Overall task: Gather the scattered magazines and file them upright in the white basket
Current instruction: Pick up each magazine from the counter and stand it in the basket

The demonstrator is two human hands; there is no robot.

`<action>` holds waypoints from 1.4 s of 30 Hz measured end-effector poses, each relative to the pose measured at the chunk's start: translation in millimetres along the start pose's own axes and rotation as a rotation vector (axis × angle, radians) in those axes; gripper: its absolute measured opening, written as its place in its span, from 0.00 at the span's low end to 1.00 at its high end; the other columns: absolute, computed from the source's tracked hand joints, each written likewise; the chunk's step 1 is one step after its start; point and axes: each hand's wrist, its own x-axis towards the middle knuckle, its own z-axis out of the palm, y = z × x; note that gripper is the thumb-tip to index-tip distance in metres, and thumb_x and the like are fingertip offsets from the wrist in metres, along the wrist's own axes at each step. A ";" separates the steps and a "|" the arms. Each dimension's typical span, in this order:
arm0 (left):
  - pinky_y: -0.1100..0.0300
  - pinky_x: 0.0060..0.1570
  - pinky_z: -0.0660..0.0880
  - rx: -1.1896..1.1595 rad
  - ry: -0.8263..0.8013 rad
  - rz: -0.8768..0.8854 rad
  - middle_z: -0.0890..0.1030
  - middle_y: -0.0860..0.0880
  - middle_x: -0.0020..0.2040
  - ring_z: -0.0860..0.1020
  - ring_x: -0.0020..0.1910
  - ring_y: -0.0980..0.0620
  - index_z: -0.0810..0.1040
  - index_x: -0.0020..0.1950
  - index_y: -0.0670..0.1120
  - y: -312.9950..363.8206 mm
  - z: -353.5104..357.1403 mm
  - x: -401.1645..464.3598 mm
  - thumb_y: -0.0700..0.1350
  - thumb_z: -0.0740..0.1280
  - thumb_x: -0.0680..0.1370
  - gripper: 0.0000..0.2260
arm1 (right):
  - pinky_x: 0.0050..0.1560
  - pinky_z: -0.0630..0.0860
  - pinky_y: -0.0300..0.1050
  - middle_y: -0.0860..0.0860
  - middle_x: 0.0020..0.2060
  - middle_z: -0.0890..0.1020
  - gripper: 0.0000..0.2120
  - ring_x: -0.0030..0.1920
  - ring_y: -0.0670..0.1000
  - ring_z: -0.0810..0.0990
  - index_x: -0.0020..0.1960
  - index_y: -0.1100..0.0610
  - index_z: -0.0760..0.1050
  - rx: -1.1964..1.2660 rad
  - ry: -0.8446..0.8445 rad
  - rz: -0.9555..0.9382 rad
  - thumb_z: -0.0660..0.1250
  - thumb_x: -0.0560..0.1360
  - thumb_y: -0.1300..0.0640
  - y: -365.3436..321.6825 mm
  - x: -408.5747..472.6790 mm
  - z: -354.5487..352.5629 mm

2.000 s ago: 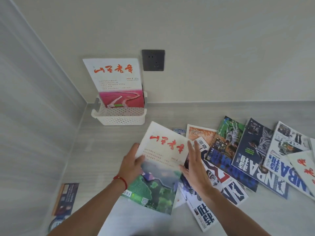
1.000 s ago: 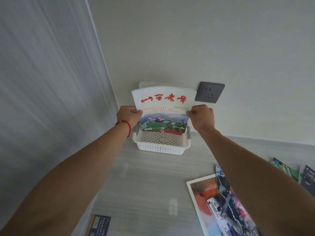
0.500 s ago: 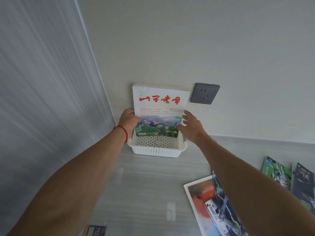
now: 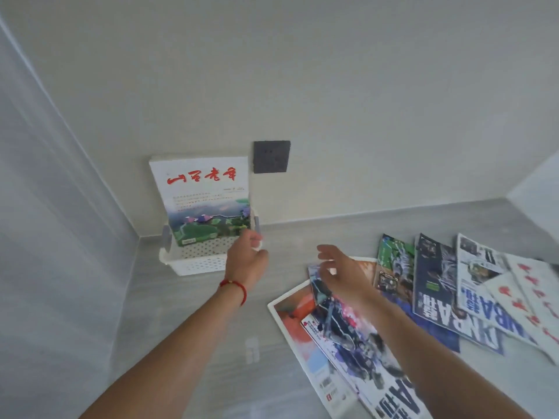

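The white perforated basket (image 4: pixel 196 264) stands against the back wall at the left. A white magazine with red lettering and a landscape picture (image 4: pixel 205 201) stands upright in it, with another one behind it. My left hand (image 4: pixel 246 261), a red string on its wrist, hovers at the basket's right corner with fingers loosely curled and nothing in them. Farther right, my right hand (image 4: pixel 341 276) hangs with relaxed fingers, holding nothing, over the scattered magazines. Under it lie an orange-covered magazine (image 4: pixel 290 316) and a dark one (image 4: pixel 348 334).
More magazines fan out to the right: a green one (image 4: pixel 393 258), a dark NBA issue (image 4: pixel 438 282) and white ones with red lettering (image 4: pixel 529 300). A dark wall socket (image 4: pixel 271 156) sits above the basket. A side wall closes the left of the grey tabletop (image 4: pixel 196 343).
Both hands carried the landscape magazine from the table into the basket, stood it upright and let go. They have now drawn back, the right hand over the pile.
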 end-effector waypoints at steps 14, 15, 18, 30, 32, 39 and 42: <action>0.80 0.36 0.70 0.299 -0.678 0.223 0.72 0.50 0.75 0.73 0.45 0.69 0.71 0.74 0.54 105.9 247.0 -124.9 0.38 0.67 0.75 0.28 | 0.60 0.74 0.49 0.59 0.66 0.79 0.18 0.63 0.61 0.79 0.68 0.59 0.73 0.068 0.335 0.604 0.63 0.79 0.61 277.6 -132.5 -158.2; 0.81 0.32 0.69 0.318 -0.687 0.235 0.71 0.50 0.76 0.72 0.44 0.69 0.70 0.74 0.54 114.0 264.6 -129.0 0.38 0.68 0.75 0.28 | 0.60 0.74 0.50 0.59 0.66 0.78 0.18 0.63 0.61 0.79 0.68 0.59 0.73 0.042 0.335 0.604 0.63 0.79 0.60 293.0 -135.5 -169.7; 0.78 0.34 0.70 0.367 -0.697 0.256 0.71 0.51 0.76 0.77 0.48 0.63 0.71 0.74 0.56 135.3 308.6 -140.6 0.39 0.69 0.75 0.28 | 0.55 0.77 0.50 0.58 0.66 0.79 0.17 0.61 0.59 0.80 0.67 0.58 0.74 0.044 0.373 0.625 0.67 0.79 0.57 336.0 -139.2 -201.9; 0.58 0.42 0.80 0.487 -0.674 0.185 0.78 0.48 0.67 0.84 0.42 0.49 0.73 0.72 0.56 154.1 384.6 -154.4 0.38 0.68 0.76 0.26 | 0.76 0.54 0.67 0.56 0.77 0.60 0.30 0.77 0.61 0.60 0.78 0.54 0.54 -0.371 0.117 0.776 0.53 0.82 0.40 433.3 -106.0 -253.3; 0.49 0.53 0.80 0.496 -0.668 0.140 0.79 0.47 0.66 0.83 0.55 0.40 0.73 0.71 0.55 148.5 391.4 -152.3 0.37 0.67 0.76 0.25 | 0.75 0.59 0.64 0.61 0.74 0.64 0.32 0.73 0.63 0.65 0.77 0.59 0.56 -0.431 0.095 0.760 0.54 0.80 0.39 407.8 -104.9 -233.6; 0.62 0.43 0.79 0.477 -0.666 -0.157 0.79 0.48 0.65 0.81 0.53 0.46 0.77 0.68 0.53 106.2 400.8 -154.2 0.38 0.64 0.77 0.22 | 0.64 0.71 0.56 0.59 0.66 0.74 0.25 0.67 0.62 0.72 0.75 0.53 0.67 -0.236 -0.127 0.152 0.60 0.80 0.47 348.3 -93.7 -194.2; 0.55 0.52 0.82 0.364 -0.577 -0.374 0.79 0.44 0.59 0.79 0.50 0.46 0.75 0.70 0.47 89.8 398.2 -162.6 0.37 0.66 0.77 0.22 | 0.72 0.64 0.64 0.55 0.77 0.64 0.28 0.77 0.61 0.61 0.79 0.46 0.60 -0.336 -0.061 0.194 0.61 0.81 0.44 369.7 -79.1 -212.1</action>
